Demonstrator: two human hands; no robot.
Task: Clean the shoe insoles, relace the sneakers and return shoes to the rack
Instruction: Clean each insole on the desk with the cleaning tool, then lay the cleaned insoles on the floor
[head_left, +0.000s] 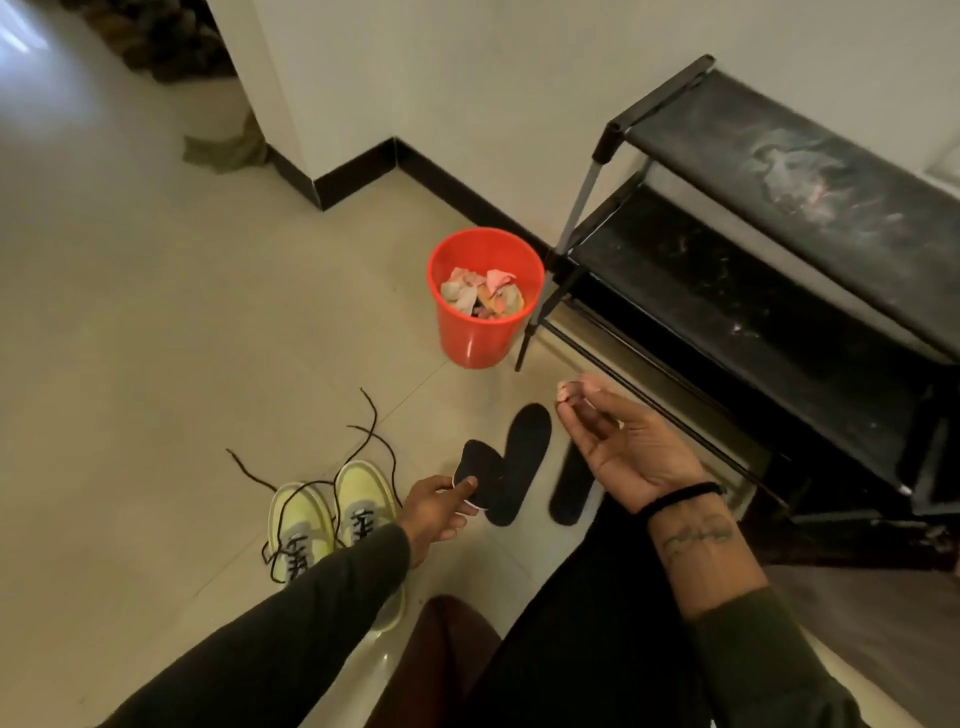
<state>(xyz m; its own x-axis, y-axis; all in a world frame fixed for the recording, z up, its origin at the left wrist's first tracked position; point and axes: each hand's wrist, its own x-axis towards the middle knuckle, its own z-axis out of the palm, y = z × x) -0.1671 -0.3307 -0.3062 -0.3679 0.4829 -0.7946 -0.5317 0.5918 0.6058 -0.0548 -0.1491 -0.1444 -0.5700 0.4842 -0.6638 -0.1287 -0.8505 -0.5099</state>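
Head view: left grip pinches one black insole by its near end, long axis running away toward red bin; right hand loosely curled, empty, hovering w/ two more insoles on floor betw. them.

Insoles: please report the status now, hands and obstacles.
Left hand pinches one insole. Right hand raised, holds nothing. Two insoles on floor. Sneakers partly laced; nothing in the way.
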